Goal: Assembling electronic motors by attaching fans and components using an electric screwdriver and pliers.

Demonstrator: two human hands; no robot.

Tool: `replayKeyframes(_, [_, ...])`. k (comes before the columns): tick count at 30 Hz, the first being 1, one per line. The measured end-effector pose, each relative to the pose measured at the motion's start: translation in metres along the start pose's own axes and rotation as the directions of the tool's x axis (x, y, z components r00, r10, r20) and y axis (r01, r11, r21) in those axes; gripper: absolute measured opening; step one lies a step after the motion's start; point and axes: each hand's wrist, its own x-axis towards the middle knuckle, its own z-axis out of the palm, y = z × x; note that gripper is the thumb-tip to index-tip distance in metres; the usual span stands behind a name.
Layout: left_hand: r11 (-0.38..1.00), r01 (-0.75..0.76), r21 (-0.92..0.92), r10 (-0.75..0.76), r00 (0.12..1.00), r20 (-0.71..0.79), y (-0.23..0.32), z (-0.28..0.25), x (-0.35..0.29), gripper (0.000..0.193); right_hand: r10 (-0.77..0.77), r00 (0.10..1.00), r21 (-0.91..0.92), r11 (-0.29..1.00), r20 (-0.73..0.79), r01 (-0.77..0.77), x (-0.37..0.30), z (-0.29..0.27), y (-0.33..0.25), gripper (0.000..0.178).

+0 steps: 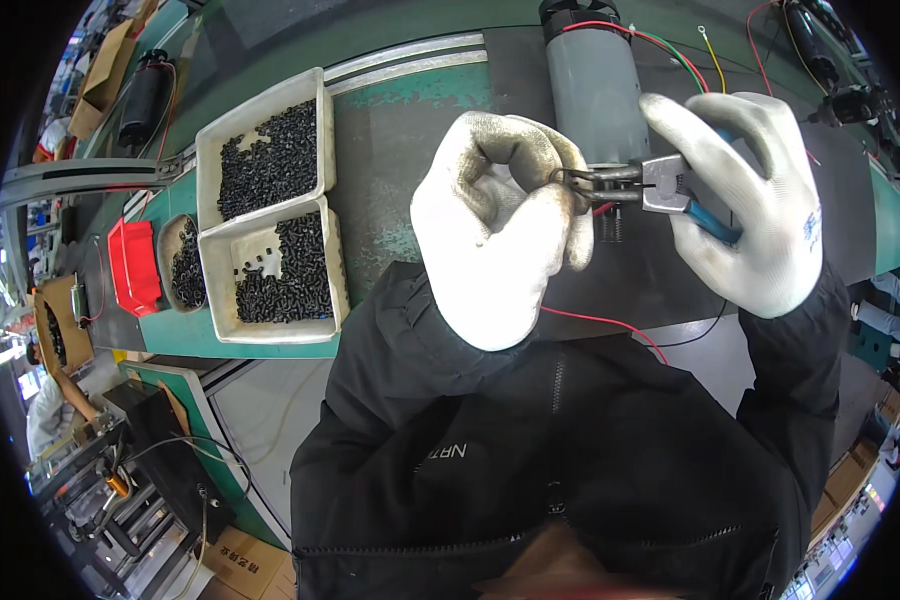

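Observation:
Both my hands wear white work gloves and are raised close to my chest. My right hand (760,200) grips blue-handled pliers (670,190), whose jaws point left. My left hand (505,225) pinches a small dark metal ring (568,180) right at the tips of the pliers. Just behind the hands, a grey cylindrical motor (595,85) with red, green and yellow wires lies on the dark belt (450,150). A small spring (613,228) shows below the pliers.
Two white trays of black screws (270,160) (280,265) sit left of the belt, beside a round dish of screws (183,265) and a red box (135,265). Another black motor (145,100) lies far left. A red wire (600,322) crosses below my hands.

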Motion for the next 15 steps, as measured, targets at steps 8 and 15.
replayKeyframes(8, [0.148, -0.355, 0.923, 0.498, 0.833, 0.24, -0.033, -0.01, 0.116, 0.027, 0.728, 0.666, 0.944, 0.08, 0.164, -0.32, -0.015, 0.063, 0.114, 0.032])
replayKeyframes(15, [0.174, 0.074, 0.982, 0.073, 0.993, -0.088, -0.086, -0.027, 0.138, 0.064, 0.357, 0.828, 0.693, -0.719, 0.434, -0.053, -0.013, 0.131, 0.097, 0.037])
